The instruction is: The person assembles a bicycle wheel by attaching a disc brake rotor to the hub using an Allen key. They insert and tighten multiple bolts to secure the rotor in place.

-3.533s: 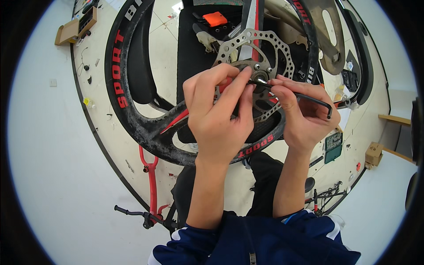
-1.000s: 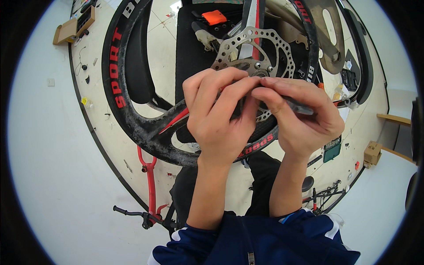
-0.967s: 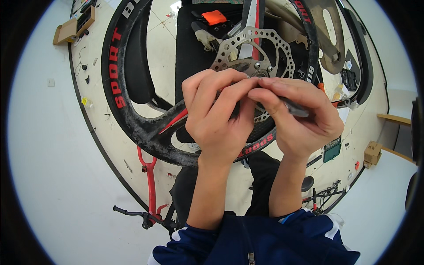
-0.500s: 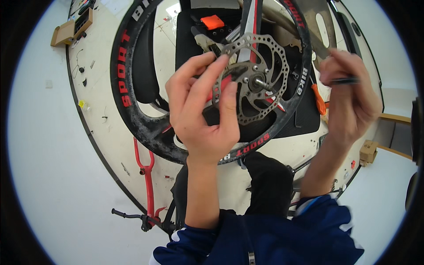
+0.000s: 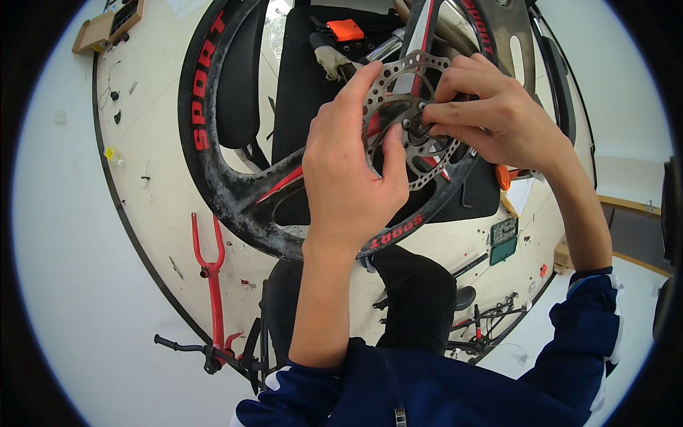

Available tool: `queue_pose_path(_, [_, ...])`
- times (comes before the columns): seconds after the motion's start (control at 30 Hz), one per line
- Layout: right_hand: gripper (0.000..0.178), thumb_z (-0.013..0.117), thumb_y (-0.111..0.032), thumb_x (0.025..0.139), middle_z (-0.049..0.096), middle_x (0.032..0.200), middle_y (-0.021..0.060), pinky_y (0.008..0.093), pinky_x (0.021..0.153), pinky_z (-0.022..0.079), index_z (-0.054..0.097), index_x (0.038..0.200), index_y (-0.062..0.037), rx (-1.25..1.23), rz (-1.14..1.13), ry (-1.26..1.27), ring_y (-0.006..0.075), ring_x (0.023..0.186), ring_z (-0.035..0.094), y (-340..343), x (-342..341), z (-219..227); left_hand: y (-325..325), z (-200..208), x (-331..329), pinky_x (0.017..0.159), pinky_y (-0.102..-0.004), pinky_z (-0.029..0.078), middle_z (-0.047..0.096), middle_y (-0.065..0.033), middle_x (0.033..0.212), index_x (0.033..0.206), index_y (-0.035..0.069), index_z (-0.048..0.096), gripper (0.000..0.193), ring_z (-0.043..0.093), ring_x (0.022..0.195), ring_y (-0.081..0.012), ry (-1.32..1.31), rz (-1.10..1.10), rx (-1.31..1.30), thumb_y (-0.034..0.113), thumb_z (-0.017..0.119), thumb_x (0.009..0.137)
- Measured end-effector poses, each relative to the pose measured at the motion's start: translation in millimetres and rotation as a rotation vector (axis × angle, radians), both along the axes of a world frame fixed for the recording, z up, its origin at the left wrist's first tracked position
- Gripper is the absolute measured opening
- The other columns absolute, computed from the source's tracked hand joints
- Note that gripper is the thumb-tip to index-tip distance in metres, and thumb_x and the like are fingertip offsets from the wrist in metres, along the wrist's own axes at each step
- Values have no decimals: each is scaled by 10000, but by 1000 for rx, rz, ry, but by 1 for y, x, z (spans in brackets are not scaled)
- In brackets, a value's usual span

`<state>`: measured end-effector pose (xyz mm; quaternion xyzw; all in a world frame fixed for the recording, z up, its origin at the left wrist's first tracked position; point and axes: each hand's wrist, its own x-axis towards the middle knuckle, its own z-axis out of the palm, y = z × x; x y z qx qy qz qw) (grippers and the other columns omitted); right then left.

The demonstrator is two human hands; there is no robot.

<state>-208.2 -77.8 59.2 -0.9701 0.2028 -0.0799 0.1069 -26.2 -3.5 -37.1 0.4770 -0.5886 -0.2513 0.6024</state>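
A perforated disc brake rotor [image 5: 372, 96] lies over the hub of a black bicycle wheel [image 5: 235, 206] with red and white lettering. My left hand [image 5: 356, 164] grips the rotor's left side, index fingertip at the upper rim and thumb on its face. At the rotor's centre, my right hand [image 5: 498, 114] is closed in a pinch beside the rotor bolts [image 5: 407, 123]. Its fingers hide most of the axle and whatever they hold. Beyond the rotor, a white and dark work glove [image 5: 329, 60] lies near an orange object [image 5: 346, 30].
Under the wheel is a black padded seat [image 5: 292, 107]. On the floor are a red bicycle fork [image 5: 215, 285] with a handlebar [image 5: 178, 346], a green tool case [image 5: 502, 242], a black bicycle frame [image 5: 491, 313] and an open cardboard box [image 5: 96, 32]. An orange handle [image 5: 504, 176] shows beside my right wrist.
My right hand, which had a slim black piece in it out at the right, has moved left onto the rotor's centre. My left hand has shifted slightly right, staying at the rotor.
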Motion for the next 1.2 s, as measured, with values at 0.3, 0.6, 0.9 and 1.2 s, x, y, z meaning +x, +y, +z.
queue_pose_path(0.3, [178, 759, -66, 744, 594, 870, 57, 365, 804, 413, 720, 913, -24, -15, 81, 53, 226, 864, 555, -7, 8, 15, 0, 1, 1, 774, -360, 495, 638, -142, 997, 1298, 7, 520, 532, 618, 849, -265, -7, 14, -3, -11, 640, 780])
queue_pose_path(0.6, [156, 745, -74, 769, 614, 878, 62, 382, 822, 420, 731, 916, -23, -85, 220, 191, 234, 897, 569, -19, 22, 27, 3, 4, 4, 832, -306, 535, 649, -137, 1121, 1310, 23, 517, 508, 676, 955, -214, -35, 6, 48, -34, 622, 816])
queue_pose_path(0.9, [114, 727, -104, 810, 611, 812, 52, 351, 715, 404, 718, 886, -20, 85, 220, 340, 213, 778, 551, -27, 34, 48, 1, 1, -3, 759, -354, 445, 630, -97, 942, 1347, 29, 471, 547, 617, 819, -234, -62, 4, 2, 4, 598, 815])
queue_pose_path(1.2, [101, 708, -32, 833, 644, 833, 93, 311, 671, 495, 656, 901, 22, 344, -397, -207, 217, 703, 606, 22, -3, -15, 3, -4, -6, 818, -345, 415, 648, -61, 886, 1376, 42, 454, 540, 609, 796, -203, -169, 83, -4, 20, 583, 853])
